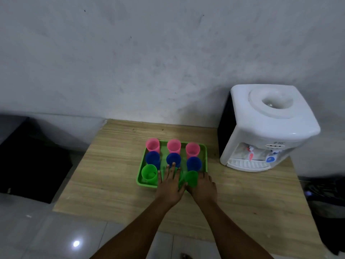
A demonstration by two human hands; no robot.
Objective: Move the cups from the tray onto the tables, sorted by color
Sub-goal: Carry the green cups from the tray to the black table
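Grey scuffed wall [130, 62], wooden table [112, 174], green tray [205, 152], white water dispenser [267, 128]

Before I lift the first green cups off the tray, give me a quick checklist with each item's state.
1. All nine cups on the green tray, three rows by color: ok.
2. Right hand around the right green cup: ok, fingers curl at its side.
3. Left hand gripping the middle green cup: cannot tell, the hand hides most of it.
4. Left green cup untouched and upright: ok.
5. Bare wooden table left of tray for setting cups: ok.
6. Water dispenser apart from tray: ok.
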